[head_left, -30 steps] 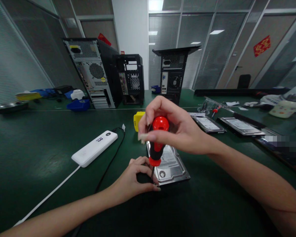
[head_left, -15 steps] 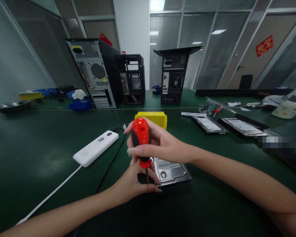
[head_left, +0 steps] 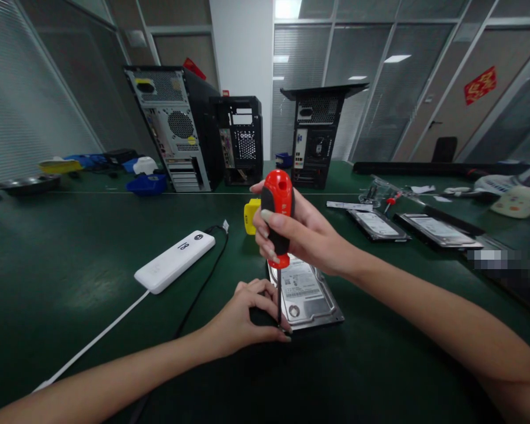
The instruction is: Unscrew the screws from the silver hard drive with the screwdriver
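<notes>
A silver hard drive (head_left: 307, 294) lies flat on the green table (head_left: 70, 277) in front of me. My left hand (head_left: 242, 318) pinches its near left corner, thumb and fingers curled around the edge. My right hand (head_left: 300, 235) grips a red and black screwdriver (head_left: 277, 215) held upright. The screwdriver's thin shaft points down to the drive's near left corner, right beside my left fingertips.
A white power bank (head_left: 175, 261) with black and white cables lies to the left. A yellow box (head_left: 251, 216) sits behind the screwdriver. Two more drives (head_left: 377, 224) (head_left: 437, 229) lie at the right. Three open computer cases (head_left: 176, 129) stand at the back.
My right hand has turned on the handle and risen, and the screwdriver now stands upright over the drive's corner. The left hand has kept its hold on the drive.
</notes>
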`<state>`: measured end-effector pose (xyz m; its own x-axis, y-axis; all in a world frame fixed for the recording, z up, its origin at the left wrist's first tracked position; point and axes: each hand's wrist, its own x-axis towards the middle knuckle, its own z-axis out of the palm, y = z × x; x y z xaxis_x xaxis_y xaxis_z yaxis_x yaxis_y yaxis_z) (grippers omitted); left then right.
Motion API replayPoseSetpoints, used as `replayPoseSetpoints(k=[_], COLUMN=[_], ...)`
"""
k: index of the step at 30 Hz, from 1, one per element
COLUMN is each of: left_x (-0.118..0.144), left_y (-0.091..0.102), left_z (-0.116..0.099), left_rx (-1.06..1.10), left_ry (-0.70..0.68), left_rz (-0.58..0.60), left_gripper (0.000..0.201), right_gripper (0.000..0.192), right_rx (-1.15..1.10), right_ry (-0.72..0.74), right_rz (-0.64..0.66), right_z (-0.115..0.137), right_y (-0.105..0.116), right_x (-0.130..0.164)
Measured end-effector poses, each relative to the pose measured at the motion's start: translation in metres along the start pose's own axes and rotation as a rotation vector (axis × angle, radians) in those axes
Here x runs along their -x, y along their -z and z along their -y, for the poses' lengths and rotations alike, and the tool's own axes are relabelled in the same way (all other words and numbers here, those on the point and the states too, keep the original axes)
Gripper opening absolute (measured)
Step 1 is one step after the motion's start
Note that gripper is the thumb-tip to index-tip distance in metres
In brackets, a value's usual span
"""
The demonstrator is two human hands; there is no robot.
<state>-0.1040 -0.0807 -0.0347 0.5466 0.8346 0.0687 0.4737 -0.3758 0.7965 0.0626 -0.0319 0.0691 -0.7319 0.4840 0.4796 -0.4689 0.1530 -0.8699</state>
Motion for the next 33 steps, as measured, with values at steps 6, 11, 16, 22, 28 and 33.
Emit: replayPoseSetpoints(k=[6,11,16,22,28,33], left_x=[-0.001,0.000,0.001,0.001,0.002,0.004], left_y=[0.000,0.003,0.003,0.002,0.003,0.003], left_z=[-0.002,-0.008,-0.006,-0.004,-0.011,-0.013], left_rx=[-0.009,-0.012,0.005,0.031,0.058,0.059], left_ry=[0.015,0.013,0.001,-0.001,0.026,0.048], left_rz=[0.003,0.018,-0.002,-0.006,-0.021,-0.013], left_gripper=[0.016,0.017,0.017,0.016,0.015,0.015], right_gripper=[0.034,0.034,0.040,0.043,0.036,0.038], right_rx=[-0.002,0.000,0.000,0.022,0.025,0.037], right_ry=[-0.010,-0.015,-0.019,-0.012,-0.015,0.051], right_rz=[0.026,0.021,0.036,0.093,0.091,0.097], right_z=[-0.005,-0.002,0.000,0.001,0.006,0.009], right_y=[-0.002,-0.006,-0.007,-0.006,-0.008,-0.009], right_x=[0.001,0.002,0.003,0.004,0.003,0.002])
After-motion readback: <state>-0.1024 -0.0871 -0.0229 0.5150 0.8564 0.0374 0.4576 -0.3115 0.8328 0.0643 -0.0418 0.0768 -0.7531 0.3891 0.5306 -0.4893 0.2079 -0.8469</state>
